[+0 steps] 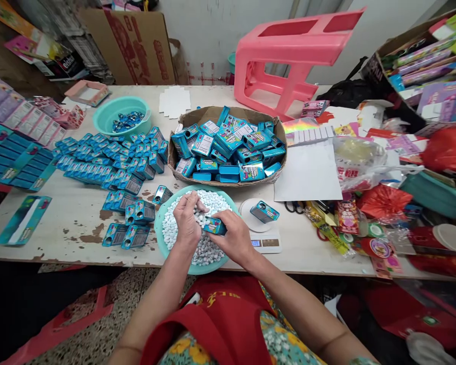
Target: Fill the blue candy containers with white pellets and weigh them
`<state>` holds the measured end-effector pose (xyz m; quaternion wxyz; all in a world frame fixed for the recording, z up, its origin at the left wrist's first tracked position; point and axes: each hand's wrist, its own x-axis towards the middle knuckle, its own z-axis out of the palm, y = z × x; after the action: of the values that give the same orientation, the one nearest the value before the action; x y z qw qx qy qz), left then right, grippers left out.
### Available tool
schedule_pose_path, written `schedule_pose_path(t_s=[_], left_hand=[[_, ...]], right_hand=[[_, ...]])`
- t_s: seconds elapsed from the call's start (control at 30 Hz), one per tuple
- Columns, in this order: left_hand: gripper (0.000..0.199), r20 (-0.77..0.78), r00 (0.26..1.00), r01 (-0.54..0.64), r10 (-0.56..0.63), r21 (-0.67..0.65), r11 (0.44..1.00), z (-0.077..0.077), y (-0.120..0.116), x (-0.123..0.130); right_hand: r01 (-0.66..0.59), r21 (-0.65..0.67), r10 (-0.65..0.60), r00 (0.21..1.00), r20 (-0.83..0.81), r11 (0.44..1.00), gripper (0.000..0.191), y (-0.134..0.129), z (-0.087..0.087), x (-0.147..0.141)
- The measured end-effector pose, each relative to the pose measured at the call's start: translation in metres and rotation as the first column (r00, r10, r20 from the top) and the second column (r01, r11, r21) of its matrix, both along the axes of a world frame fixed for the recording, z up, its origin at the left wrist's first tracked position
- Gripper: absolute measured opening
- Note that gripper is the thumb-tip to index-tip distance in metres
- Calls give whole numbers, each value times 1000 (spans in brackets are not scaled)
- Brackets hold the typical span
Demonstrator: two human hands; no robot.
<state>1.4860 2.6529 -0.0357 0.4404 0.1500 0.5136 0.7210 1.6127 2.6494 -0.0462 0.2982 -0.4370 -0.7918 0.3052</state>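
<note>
A blue candy tin [215, 226] lies tilted in my right hand [233, 235], its end turned toward my left hand [189, 218]. My left hand is cupped around several small white candies [202, 219] at that end of the tin. Both hands are above a turquoise basin [160, 238] filled with loose white candies [209, 253]. Just right of the basin, another blue tin [265, 211] rests on a white kitchen scale [271, 242] with a lit display. A single tin [162, 194] stands by the basin's upper left rim.
A cardboard box [228, 183] heaped with blue tins sits behind the basin. Rows of standing tins [110, 162] fill the left side. A turquoise bowl [99, 119] holds small blue pieces. A pink stool [289, 50] lies on its side at the back; scissors [294, 207] and packaging clutter the right.
</note>
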Motion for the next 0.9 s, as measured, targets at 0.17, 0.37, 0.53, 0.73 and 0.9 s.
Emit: schedule_pose_path(t_s=[0.17, 0.37, 0.53, 0.73, 0.9], left_hand=[[25, -78, 997, 21, -20, 0, 1000, 0, 2, 5], [23, -57, 998, -14, 15, 22, 1000, 4, 2, 5], [24, -45, 999, 20, -19, 24, 1000, 5, 2, 3], [24, -57, 996, 76, -73, 49, 996, 12, -3, 2], [29, -240, 971, -7, 20, 52, 999, -14, 9, -34]], right_hand=[[11, -29, -12, 1000, -23, 1000, 28, 1, -2, 0], [22, -44, -23, 999, -28, 999, 27, 4, 1, 1], [8, -69, -12, 998, -62, 998, 28, 5, 2, 1], [13, -128, -32, 989, -147, 992, 29, 8, -1, -4], [3, -180, -62, 945, -321, 984, 32, 6, 6, 14]])
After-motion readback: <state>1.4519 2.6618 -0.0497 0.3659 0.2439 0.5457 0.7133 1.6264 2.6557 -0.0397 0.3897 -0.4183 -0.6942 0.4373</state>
